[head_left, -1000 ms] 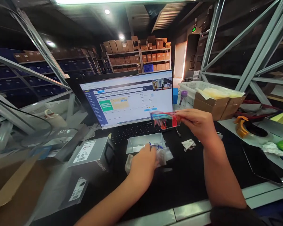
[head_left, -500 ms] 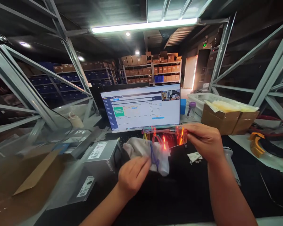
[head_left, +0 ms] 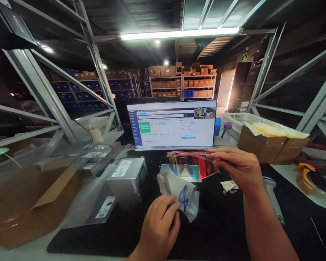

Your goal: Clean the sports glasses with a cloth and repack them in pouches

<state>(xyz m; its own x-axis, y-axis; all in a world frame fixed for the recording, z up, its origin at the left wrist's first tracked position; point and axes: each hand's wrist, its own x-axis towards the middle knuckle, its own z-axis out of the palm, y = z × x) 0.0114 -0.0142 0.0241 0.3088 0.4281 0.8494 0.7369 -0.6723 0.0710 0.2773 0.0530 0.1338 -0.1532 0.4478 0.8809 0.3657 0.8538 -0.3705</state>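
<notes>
My right hand [head_left: 241, 168] pinches a pair of sports sunglasses [head_left: 206, 167] by one end, the thumb and fingers pressed together on it. Their wide shield lens gives off red and orange reflections, and they are held up in front of the monitor. Lower and to the left, my left hand [head_left: 161, 221] has its curled fingers on a crumpled, whitish plastic bag [head_left: 191, 201] with a blue scrawl. Part of the bag lies behind the fingers. A pale, flat-edged piece [head_left: 164, 168] shows behind the bag and the lens; I cannot tell what it is.
A monitor [head_left: 171, 127] stands behind a dark keyboard [head_left: 154, 158]. Left are a grey box [head_left: 125, 183] and an open carton [head_left: 29, 206]. A crumpled white scrap [head_left: 229, 186], a grey tube-like object [head_left: 274, 199] and a yellow-and-black tool [head_left: 305, 179] lie right.
The view has shifted, so the scene sits further right. My left hand has moved lower, and the bag is turned more upright. The sunglasses stay in my right hand, tilted differently.
</notes>
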